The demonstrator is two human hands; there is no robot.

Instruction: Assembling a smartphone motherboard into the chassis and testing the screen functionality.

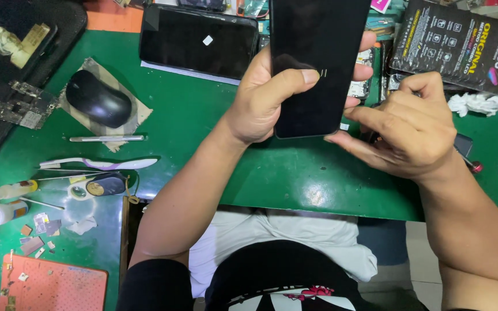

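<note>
Along the left edge of the green mat (214, 155) sit a bare circuit board (21, 106), a black computer mouse (98, 102) on a frayed beige cloth (123, 124), a silver pen-like tool (106, 138) and white tweezers (99, 164); below them stand small glue bottles (4, 201) and an orange work pad (53, 285) scattered with tiny parts. Farther along, at the top, a dark phone (198, 40) lies face up with a small white square sticker at its middle. Over the middle of the mat the left hand (266, 98) grips a black smartphone (312, 63) upright, thumb pressed across its glossy screen and fingers wrapped behind its far edge. Just beside it, the right hand (407, 129) has its fingers curled together, fingertips pinching at the phone's lower right corner; whether a tool is between them I cannot tell. Behind that hand, at the upper right, leans a black rectangular package (462, 46) with yellow and white print and a small bright label near its right end, and beside it lies a crumpled white tissue (476, 103).
</note>
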